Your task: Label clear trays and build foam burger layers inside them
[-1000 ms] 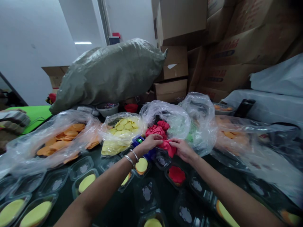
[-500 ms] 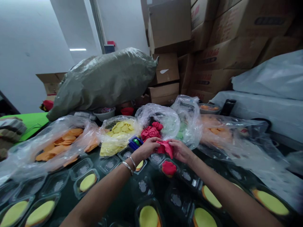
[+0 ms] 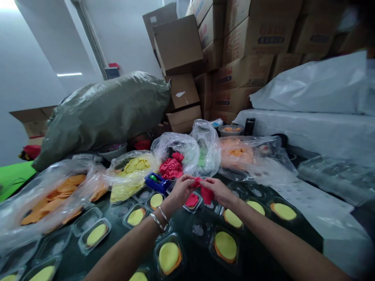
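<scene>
Both forearms leave the frame below. The left hand (image 3: 181, 189) and right hand (image 3: 218, 191) pinch a crumpled red pad (image 3: 206, 192), its shape unclear, just above clear trays (image 3: 191, 201) on the dark table (image 3: 196, 265). Behind are plastic bags (image 3: 178, 146), a grey sack (image 3: 102, 113) and stacked cardboard boxes (image 3: 243, 47).
</scene>
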{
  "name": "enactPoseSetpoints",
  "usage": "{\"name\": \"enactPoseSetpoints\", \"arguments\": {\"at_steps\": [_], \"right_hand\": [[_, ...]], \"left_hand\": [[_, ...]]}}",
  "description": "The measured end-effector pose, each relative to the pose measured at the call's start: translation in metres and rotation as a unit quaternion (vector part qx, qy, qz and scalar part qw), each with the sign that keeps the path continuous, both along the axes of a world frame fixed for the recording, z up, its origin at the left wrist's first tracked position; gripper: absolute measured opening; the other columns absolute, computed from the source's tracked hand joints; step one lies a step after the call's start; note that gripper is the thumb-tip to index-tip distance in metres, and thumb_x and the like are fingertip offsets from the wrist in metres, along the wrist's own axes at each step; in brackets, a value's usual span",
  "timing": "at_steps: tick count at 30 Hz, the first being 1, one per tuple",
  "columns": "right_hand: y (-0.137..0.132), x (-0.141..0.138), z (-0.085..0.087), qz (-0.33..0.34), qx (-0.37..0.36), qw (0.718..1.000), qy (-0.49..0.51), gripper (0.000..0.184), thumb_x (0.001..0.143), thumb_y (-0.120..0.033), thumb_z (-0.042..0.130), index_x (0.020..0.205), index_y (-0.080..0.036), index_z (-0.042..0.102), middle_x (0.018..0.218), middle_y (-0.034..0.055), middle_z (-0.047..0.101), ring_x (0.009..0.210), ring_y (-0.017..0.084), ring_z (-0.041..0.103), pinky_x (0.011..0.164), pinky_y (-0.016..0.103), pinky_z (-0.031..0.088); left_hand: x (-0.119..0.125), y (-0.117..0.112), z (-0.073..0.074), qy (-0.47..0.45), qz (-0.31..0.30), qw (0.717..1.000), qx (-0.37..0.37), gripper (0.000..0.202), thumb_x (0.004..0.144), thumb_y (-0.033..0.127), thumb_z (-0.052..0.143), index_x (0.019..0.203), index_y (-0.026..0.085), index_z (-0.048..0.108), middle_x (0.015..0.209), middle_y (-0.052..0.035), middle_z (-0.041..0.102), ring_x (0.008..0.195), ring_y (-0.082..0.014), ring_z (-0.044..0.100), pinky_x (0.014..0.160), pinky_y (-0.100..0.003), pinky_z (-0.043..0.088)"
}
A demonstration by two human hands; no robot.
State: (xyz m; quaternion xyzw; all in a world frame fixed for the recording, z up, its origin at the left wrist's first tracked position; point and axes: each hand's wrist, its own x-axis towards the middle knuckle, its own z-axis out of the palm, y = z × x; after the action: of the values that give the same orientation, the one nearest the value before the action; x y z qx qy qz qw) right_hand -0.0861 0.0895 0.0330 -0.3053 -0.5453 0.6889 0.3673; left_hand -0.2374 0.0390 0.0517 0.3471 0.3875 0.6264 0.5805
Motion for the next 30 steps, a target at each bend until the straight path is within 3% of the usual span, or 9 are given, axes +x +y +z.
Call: {"name": "enactPoseSetpoints", "arguments": {"at_steps": [6,11,15,17,20,23,26,28,30], "right_hand": [[-0.007,0.006,-0.012,-0.065,0.130,0.987,-0.068,0.023,0.064,-0.038,0.069,0.059,-0.017,0.060,0.052,-0.0062,0.051,0.051,0.010,0.041,0.051,0.024,0.030],[-0.011,0.004,-0.017,-0.071,0.211,0.969,-0.110,0.018,0.070,-0.035,0.059,0.061,-0.019,0.061,0.057,-0.0043,0.054,0.056,0.013,0.046,0.055,0.026,0.033],[-0.019,0.004,-0.012,-0.077,0.257,0.950,-0.158,0.017,0.069,-0.034,0.066,0.065,-0.021,0.057,0.060,-0.0025,0.057,0.058,0.016,0.049,0.056,0.027,0.034],[-0.025,0.007,-0.008,-0.092,0.333,0.913,-0.217,0.015,0.072,-0.032,0.068,0.076,-0.021,0.058,0.068,-0.0002,0.061,0.062,0.018,0.054,0.058,0.028,0.035],[-0.033,0.017,-0.004,-0.101,0.492,0.805,-0.317,0.015,0.082,-0.026,0.058,0.096,-0.021,0.060,0.088,0.0065,0.065,0.073,0.021,0.059,0.061,0.029,0.036],[-0.039,0.032,-0.001,-0.111,0.564,0.724,-0.381,0.020,0.087,-0.022,0.049,0.104,-0.020,0.060,0.098,0.0103,0.062,0.072,0.021,0.059,0.058,0.028,0.037],[-0.045,0.051,0.001,-0.130,0.580,0.703,-0.391,0.020,0.089,-0.020,0.045,0.100,-0.019,0.062,0.096,0.0099,0.060,0.071,0.019,0.059,0.058,0.026,0.039],[-0.050,0.064,0.002,-0.152,0.584,0.709,-0.365,0.019,0.089,-0.018,0.043,0.094,-0.019,0.062,0.099,0.0103,0.060,0.075,0.019,0.060,0.062,0.026,0.042],[-0.056,0.077,0.002,-0.167,0.579,0.734,-0.311,0.018,0.088,-0.017,0.043,0.092,-0.019,0.061,0.105,0.0116,0.061,0.083,0.021,0.061,0.069,0.029,0.045]], "left_hand": [[0.012,-0.001,-0.015,0.124,0.035,0.991,0.020,0.034,0.056,0.021,0.080,0.076,0.014,0.054,0.071,0.0010,0.063,0.066,-0.0102,0.059,0.064,-0.022,0.045],[0.009,-0.004,-0.010,0.112,0.021,0.993,-0.016,0.039,0.060,0.019,0.078,0.090,0.014,0.054,0.076,-0.0004,0.065,0.066,-0.0122,0.062,0.063,-0.024,0.047],[0.011,-0.007,-0.007,0.115,0.030,0.992,-0.048,0.032,0.063,0.011,0.074,0.088,0.013,0.054,0.071,-0.0011,0.063,0.061,-0.0128,0.062,0.061,-0.025,0.048],[0.015,-0.008,-0.006,0.095,0.043,0.993,-0.054,0.029,0.065,0.009,0.071,0.087,0.014,0.053,0.071,-0.0018,0.063,0.061,-0.0141,0.063,0.060,-0.026,0.049],[0.026,-0.010,-0.002,0.049,0.062,0.994,-0.072,0.027,0.066,0.006,0.068,0.086,0.015,0.052,0.066,-0.0005,0.061,0.056,-0.0133,0.061,0.057,-0.025,0.047],[0.041,-0.010,0.004,0.009,0.068,0.992,-0.102,0.027,0.067,0.003,0.065,0.087,0.016,0.050,0.066,0.0002,0.061,0.054,-0.0116,0.059,0.056,-0.024,0.045],[0.057,-0.011,0.009,-0.021,0.069,0.991,-0.117,0.032,0.069,0.001,0.061,0.093,0.016,0.048,0.068,0.0000,0.061,0.055,-0.0122,0.059,0.056,-0.024,0.046],[0.069,-0.013,0.012,-0.035,0.071,0.990,-0.118,0.035,0.070,0.000,0.059,0.098,0.016,0.046,0.069,0.0001,0.061,0.055,-0.0123,0.059,0.057,-0.024,0.047],[0.081,-0.015,0.016,-0.043,0.065,0.990,-0.119,0.036,0.071,0.001,0.059,0.101,0.017,0.046,0.071,-0.0002,0.061,0.056,-0.0125,0.060,0.056,-0.024,0.047]]}}
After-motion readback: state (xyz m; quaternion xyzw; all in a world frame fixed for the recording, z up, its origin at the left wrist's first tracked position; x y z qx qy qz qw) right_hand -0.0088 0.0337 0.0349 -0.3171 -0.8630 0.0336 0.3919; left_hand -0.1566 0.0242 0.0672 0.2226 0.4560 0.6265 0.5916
